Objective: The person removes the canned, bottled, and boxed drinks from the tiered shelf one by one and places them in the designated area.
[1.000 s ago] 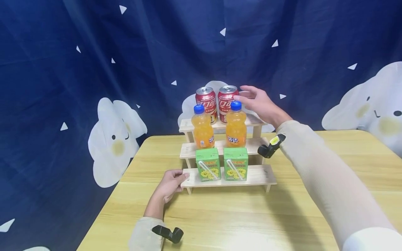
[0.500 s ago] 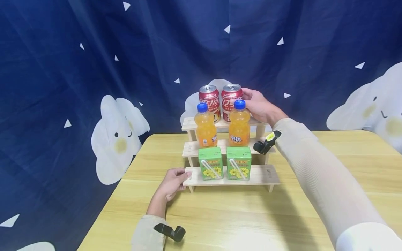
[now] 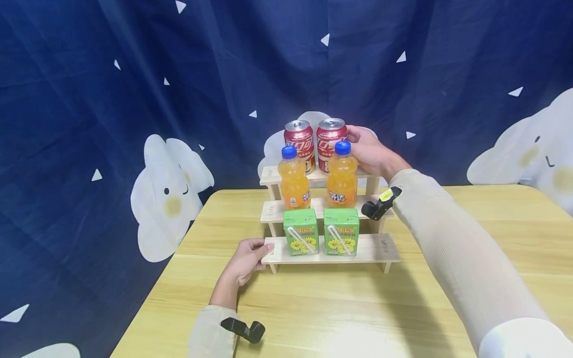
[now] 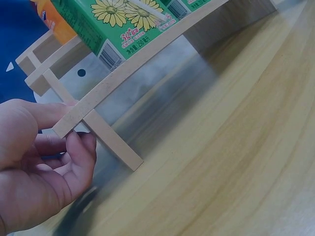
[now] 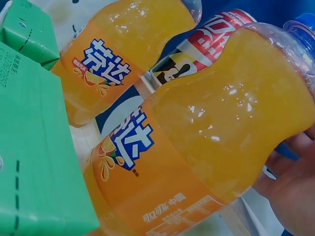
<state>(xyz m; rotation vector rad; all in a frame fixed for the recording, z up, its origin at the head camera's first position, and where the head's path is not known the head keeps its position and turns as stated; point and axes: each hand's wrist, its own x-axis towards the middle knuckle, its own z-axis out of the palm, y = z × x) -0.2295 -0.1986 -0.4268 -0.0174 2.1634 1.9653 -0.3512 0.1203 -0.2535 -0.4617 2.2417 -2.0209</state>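
Observation:
A three-tier wooden stand (image 3: 373,248) holds drinks in pairs. On its top tier are two red cola cans, the left can (image 3: 299,136) and the right can (image 3: 330,134). My right hand (image 3: 371,151) grips the right can from its right side; the bottle in front hides part of the grip. My left hand (image 3: 245,259) pinches the left end of the bottom tier, thumb above and fingers curled beneath, as the left wrist view shows. The middle tier bears two orange soda bottles, the left bottle (image 3: 294,185) and the right bottle (image 3: 342,184).
Two green drink cartons, the left carton (image 3: 301,232) and the right carton (image 3: 341,232), stand on the bottom tier with straws on their fronts. The stand rests on a wooden table (image 3: 313,303). A dark blue curtain (image 3: 250,59) hangs behind.
My right hand has closed in on the right can and now grips it; before, its fingers were spread beside it. My left hand keeps its pinch. The whole view has shifted slightly.

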